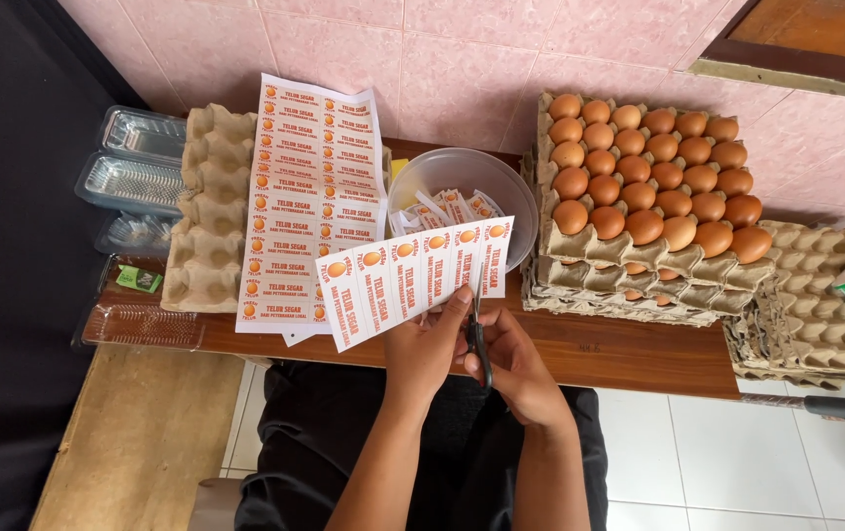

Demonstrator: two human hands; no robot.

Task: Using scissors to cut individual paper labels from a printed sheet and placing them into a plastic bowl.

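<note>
Label strip (412, 280) is pinched in the left hand (427, 344) at the bench's front edge, scissors (478, 334) gripped mid-cut in the right hand (516, 369); next, blades kept between labels.

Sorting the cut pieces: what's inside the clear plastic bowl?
The clear bowl holds cut label slips. The held label strip covers its front, so anything beneath is hidden.

Both bare arms are stretched forward and held close together over the lap. The left hand (425, 344) is pinched shut, thumb on top. The right hand (513, 362) is curled tight beside it, fingers bent.
</note>
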